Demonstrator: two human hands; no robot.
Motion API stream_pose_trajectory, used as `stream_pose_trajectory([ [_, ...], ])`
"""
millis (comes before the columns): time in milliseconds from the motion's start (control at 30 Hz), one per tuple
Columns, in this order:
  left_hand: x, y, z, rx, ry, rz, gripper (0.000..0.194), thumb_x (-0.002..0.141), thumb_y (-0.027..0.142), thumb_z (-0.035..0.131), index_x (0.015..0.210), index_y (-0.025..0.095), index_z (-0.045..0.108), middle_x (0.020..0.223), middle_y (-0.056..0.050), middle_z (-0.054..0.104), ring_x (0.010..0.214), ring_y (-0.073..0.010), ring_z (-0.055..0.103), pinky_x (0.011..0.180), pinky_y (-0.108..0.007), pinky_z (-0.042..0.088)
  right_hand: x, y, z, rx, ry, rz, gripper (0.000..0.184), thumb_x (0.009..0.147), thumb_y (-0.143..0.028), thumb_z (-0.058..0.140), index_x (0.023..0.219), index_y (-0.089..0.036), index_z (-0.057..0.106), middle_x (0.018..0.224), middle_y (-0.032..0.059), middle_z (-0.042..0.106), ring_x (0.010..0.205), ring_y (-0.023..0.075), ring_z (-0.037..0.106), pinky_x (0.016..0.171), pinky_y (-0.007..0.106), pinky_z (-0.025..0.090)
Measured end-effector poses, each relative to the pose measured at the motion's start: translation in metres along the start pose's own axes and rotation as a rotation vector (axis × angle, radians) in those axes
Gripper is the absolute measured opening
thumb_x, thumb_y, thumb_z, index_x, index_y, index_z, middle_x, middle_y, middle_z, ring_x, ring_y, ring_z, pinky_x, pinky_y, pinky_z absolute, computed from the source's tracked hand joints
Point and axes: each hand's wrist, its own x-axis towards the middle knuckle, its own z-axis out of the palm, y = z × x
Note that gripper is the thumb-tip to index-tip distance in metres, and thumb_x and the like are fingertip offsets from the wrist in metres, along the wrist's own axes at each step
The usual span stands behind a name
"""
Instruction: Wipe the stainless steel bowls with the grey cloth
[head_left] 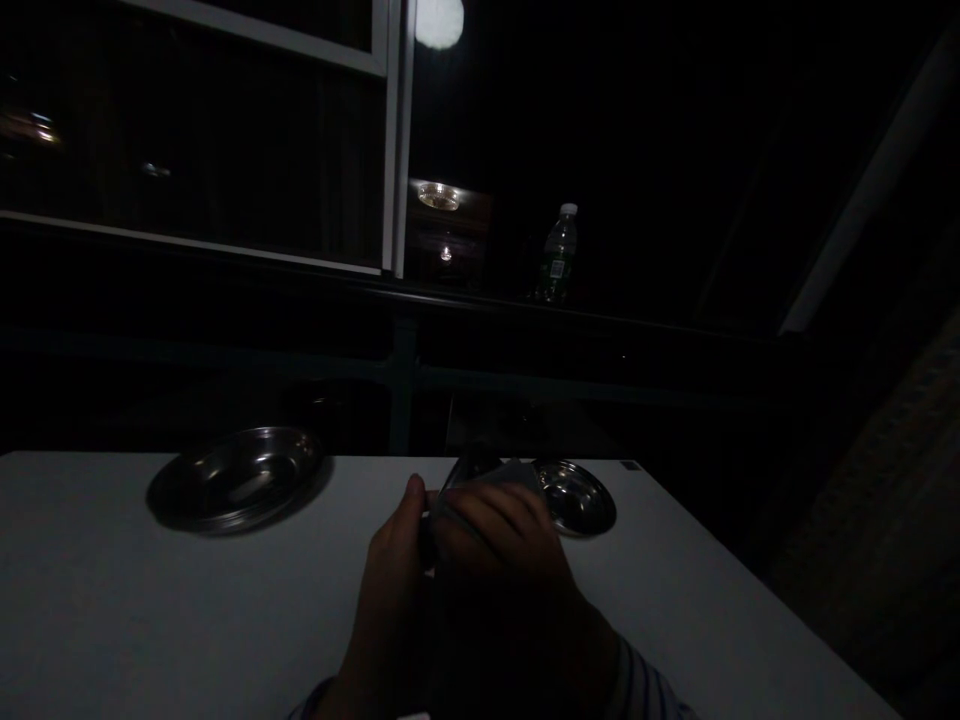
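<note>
The scene is very dark. Both my hands meet over a white table (112, 600), near its middle. My left hand (390, 590) has its thumb raised against a dark, flat object (480, 468) that I cannot name. My right hand (510, 545) lies over the same object with its fingers curled round it. A small shiny metal dish (581, 500) sits just behind my right hand, touching or nearly touching the object. A larger metal dish (236, 478) rests on the table to the left, apart from both hands.
Beyond the table's far edge runs a dark ledge with a plastic water bottle (558, 255) standing on it. A white window frame (394, 140) rises at the back left. The table's right edge falls away diagonally into darkness.
</note>
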Motion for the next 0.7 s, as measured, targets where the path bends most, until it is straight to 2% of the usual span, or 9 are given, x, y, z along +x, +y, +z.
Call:
stream_pose_trajectory([
  [100,-0.001,-0.001,0.003,0.041,0.011,-0.064,0.046,0.072,0.061,0.046,0.057,0.019,0.056,0.049,-0.001,0.058,0.049,-0.0170,0.055,0.055,-0.029,0.044,0.002,0.008,-0.007,0.028,-0.022,0.204,0.028,0.091,-0.023,0.037,0.106,-0.014,0.058,0.111,0.0089,0.061,0.107,0.0186,0.050,0.088,0.035,0.038],
  [167,-0.001,-0.001,0.004,0.047,0.034,-0.121,0.045,0.072,0.061,0.047,0.060,0.019,0.059,0.048,-0.002,0.059,0.047,-0.0182,0.055,0.052,-0.029,0.043,0.003,0.012,-0.011,0.028,-0.050,0.278,0.030,0.090,-0.022,0.036,0.109,-0.012,0.057,0.112,0.0106,0.059,0.106,0.0191,0.050,0.087,0.034,0.039],
  [267,0.000,-0.002,0.003,0.033,0.059,-0.163,0.042,0.072,0.059,0.049,0.068,0.019,0.061,0.050,-0.002,0.062,0.049,-0.0197,0.057,0.051,-0.030,0.042,0.004,0.007,-0.009,0.019,-0.023,0.159,0.025,0.090,-0.025,0.041,0.105,-0.017,0.059,0.108,0.0070,0.061,0.103,0.0184,0.051,0.085,0.034,0.039],
  [333,0.001,-0.002,0.001,0.027,0.056,-0.138,0.041,0.073,0.058,0.048,0.069,0.019,0.062,0.048,-0.002,0.061,0.049,-0.0200,0.058,0.050,-0.029,0.042,0.004,-0.001,-0.004,0.011,0.002,0.059,0.021,0.090,-0.026,0.043,0.100,-0.020,0.060,0.105,0.0033,0.064,0.102,0.0174,0.052,0.087,0.035,0.037],
  [433,0.003,-0.003,-0.001,0.032,0.051,-0.107,0.042,0.072,0.060,0.048,0.066,0.020,0.060,0.045,-0.001,0.059,0.048,-0.0198,0.057,0.048,-0.028,0.041,0.004,-0.005,-0.002,0.002,0.022,0.062,0.022,0.091,-0.028,0.041,0.099,-0.022,0.061,0.103,0.0018,0.064,0.100,0.0173,0.052,0.087,0.036,0.036],
  [500,0.003,-0.003,0.000,0.056,0.062,-0.114,0.044,0.070,0.062,0.049,0.063,0.020,0.059,0.045,-0.001,0.058,0.046,-0.0189,0.055,0.046,-0.028,0.040,0.004,0.001,-0.006,0.013,0.006,0.150,0.025,0.091,-0.028,0.039,0.101,-0.020,0.060,0.106,0.0051,0.062,0.101,0.0189,0.051,0.084,0.037,0.038],
  [633,0.002,0.000,0.004,0.081,0.068,-0.136,0.047,0.070,0.064,0.046,0.057,0.020,0.058,0.044,-0.002,0.057,0.043,-0.0187,0.053,0.044,-0.028,0.038,0.002,0.019,-0.016,0.056,-0.087,0.426,0.029,0.090,-0.024,0.037,0.109,-0.016,0.057,0.110,0.0093,0.059,0.102,0.0197,0.051,0.085,0.036,0.042],
  [700,0.002,0.001,0.005,0.071,0.065,-0.120,0.047,0.070,0.063,0.046,0.056,0.020,0.058,0.044,-0.002,0.057,0.043,-0.0183,0.053,0.044,-0.028,0.038,0.002,0.020,-0.017,0.068,-0.099,0.473,0.030,0.090,-0.023,0.037,0.110,-0.016,0.057,0.108,0.0089,0.059,0.101,0.0190,0.052,0.085,0.036,0.044],
])
